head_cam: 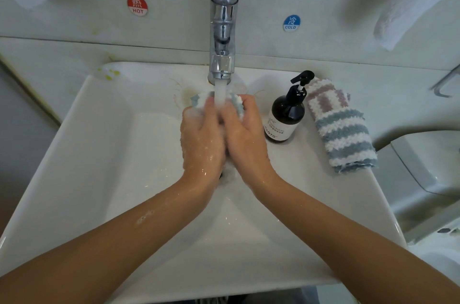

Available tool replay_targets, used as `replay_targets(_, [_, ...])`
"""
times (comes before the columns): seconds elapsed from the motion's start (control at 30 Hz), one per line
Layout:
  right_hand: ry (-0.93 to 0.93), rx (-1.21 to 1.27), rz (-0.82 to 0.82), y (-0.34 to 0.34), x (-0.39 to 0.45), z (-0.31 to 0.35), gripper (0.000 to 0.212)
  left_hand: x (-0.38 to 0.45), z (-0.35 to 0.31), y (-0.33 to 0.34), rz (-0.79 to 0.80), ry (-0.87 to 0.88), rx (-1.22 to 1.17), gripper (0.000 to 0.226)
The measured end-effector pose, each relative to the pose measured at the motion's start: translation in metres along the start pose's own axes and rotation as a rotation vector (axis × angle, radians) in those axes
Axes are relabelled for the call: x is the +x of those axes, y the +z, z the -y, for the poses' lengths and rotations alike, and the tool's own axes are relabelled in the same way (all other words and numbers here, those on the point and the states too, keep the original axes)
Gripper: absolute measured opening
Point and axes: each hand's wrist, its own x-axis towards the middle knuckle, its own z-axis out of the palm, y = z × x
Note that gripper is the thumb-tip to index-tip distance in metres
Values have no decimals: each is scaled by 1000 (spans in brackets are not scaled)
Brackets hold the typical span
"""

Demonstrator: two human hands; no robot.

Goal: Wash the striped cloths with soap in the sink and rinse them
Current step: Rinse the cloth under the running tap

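I hold one cloth [237, 102] bunched between my left hand [202, 139] and right hand [245, 134], fingers curled tight around it, directly under the tap [222, 59] so the running water passes through. The other cloths [341, 126] wait beside the soap [286, 114].

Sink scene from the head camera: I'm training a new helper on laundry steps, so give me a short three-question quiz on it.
1. True or false: water is running from the faucet onto the cloth held by both hands.
2. What stands between the sink basin and the folded striped cloth? A) a pump soap bottle B) a cup C) a brush
3. Which sticker is on the left hand's side, HOT or COLD?

Key: 1 true; 2 A, the pump soap bottle; 3 HOT. The right hand also grips the cloth.
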Motion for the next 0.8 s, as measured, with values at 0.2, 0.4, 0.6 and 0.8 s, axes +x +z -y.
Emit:
replay_targets(0.2, [31, -221, 101, 2, -1, 5, 27, 9, -7, -6, -62, 49, -88, 37])
replay_targets(0.4, [86, -220, 138, 1, 3, 12, 37, 31, -12, -13, -115, 66, -196, 23])
replay_targets(0.6, [-75, -169, 231, -8, 0, 5, 44, 31, -9, -16, -110, 81, -135, 11])
replay_targets(0.8, [-99, -47, -47, -12, 12, -2, 24, 19, -8, -8, 22, 95, -113, 21])
